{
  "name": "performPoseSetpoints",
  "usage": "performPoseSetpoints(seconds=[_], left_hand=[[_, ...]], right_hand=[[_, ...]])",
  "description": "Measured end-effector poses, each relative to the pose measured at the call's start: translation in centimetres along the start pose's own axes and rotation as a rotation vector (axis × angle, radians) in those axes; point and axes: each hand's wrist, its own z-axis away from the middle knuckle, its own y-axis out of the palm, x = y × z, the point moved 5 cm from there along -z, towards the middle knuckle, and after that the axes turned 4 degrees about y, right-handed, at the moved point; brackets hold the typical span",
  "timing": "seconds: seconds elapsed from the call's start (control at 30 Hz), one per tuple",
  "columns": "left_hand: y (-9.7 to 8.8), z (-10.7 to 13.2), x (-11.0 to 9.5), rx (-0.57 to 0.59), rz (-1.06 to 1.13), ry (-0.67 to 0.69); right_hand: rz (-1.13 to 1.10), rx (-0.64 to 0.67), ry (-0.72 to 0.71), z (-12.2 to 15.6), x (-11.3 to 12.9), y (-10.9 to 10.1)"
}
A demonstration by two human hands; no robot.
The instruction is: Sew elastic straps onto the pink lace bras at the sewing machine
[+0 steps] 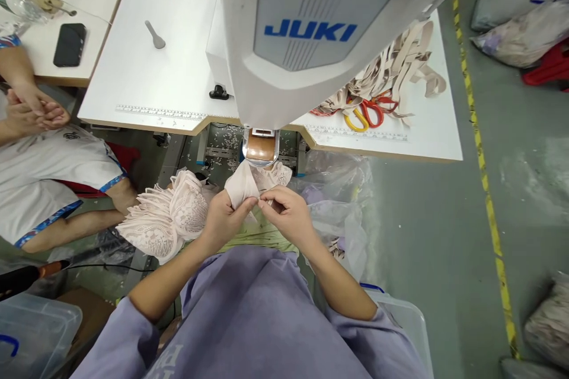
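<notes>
A pale beige lace bra (242,185) is between my hands, just below the front of a white JUKI sewing machine (284,89). My left hand (229,216) grips its smooth side, thumb pressed on the fabric. With fingers pinched together, my right hand (284,213) holds the bra's edge close to my left thumb. Part of its lace (278,174) spreads out behind my right fingers. To the left of my left hand hangs a stack of pale lace bras (166,216), cups nested together.
Beige straps (400,62) and red- and yellow-handled scissors (371,113) lie on the white table (178,83), right of the machine. A seated person's clasped hands (38,109) are at left. Plastic bags (342,207) hang below the table; a clear bin (404,320) stands lower right.
</notes>
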Motion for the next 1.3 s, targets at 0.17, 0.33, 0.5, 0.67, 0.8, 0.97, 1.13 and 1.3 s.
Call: performPoseSetpoints(seconds=[0.17, 0.33, 0.5, 0.67, 0.8, 0.97, 1.13, 1.3], left_hand=[[-0.9, -1.2, 0.0, 0.119, -0.082, 0.010], [-1.1, -1.5, -0.5, 0.191, -0.156, 0.049], [-0.8, -1.1, -1.8, 0.253, -0.188, 0.093], [-0.6, -0.8, -2.0, 0.289, -0.222, 0.074], [-0.4, -0.9, -1.5, 0.296, -0.225, 0.045], [-0.6, -1.5, -1.1, 0.282, -0.167, 0.007], [-0.8, -2.0, -1.5, 0.312, -0.085, -0.041], [-0.6, -2.5, -1.0, 0.340, 0.028, -0.136]], right_hand=[[-0.070, 0.073, 0.103, 0.0, -1.0, -0.9], [0.021, 0.039, 0.148, 0.4, -0.8, -1.5], [0.118, 0.115, 0.093, 0.4, 0.4, -1.3], [0.226, 0.169, 0.018, 0.2, 1.1, -1.1], [0.257, 0.184, 0.013, -0.1, 1.3, -1.3], [0.218, 0.282, 0.047, -1.3, 0.8, -1.7], [-0.025, 0.351, 0.174, -2.1, -0.1, -1.5], [-0.290, 0.338, 0.377, -1.5, -1.5, -0.9]])
